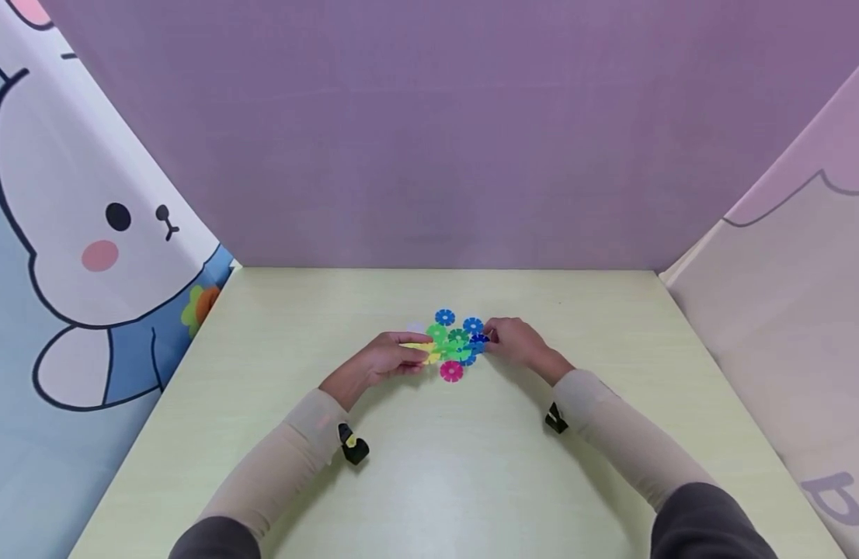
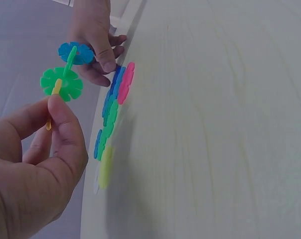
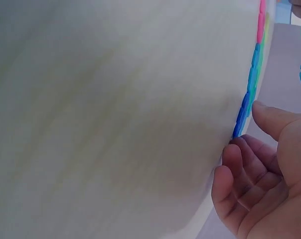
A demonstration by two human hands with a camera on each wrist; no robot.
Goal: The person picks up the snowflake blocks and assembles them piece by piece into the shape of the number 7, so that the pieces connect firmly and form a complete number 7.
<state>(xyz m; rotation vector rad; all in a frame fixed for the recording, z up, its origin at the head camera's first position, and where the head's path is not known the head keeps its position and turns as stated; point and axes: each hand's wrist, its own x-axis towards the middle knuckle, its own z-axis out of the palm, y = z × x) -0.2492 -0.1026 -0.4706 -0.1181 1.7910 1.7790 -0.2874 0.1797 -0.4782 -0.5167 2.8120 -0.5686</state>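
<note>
My left hand (image 1: 389, 357) pinches a yellow notched plastic disc (image 2: 56, 88) between thumb and fingers, above the table. Slotted onto it are a green flower-shaped disc (image 2: 72, 88), another green disc seen edge-on, and a blue disc (image 2: 81, 56) at the far end. My right hand (image 1: 519, 343) is low at the table, its fingertips at the edge of a dark blue disc (image 3: 241, 117) and its thumb apart from them. Other loose discs lie flat between the hands, among them a pink one (image 1: 451, 371), a blue one (image 1: 445, 317) and a dark green one (image 1: 458, 336).
The pale wooden table (image 1: 429, 481) spreads around both hands. A purple panel (image 1: 429, 140) stands along its far edge. Printed cloths hang at either side, with a cartoon animal (image 1: 94, 233) on the left one. A whitish disc (image 1: 415, 328) lies partly behind the left hand.
</note>
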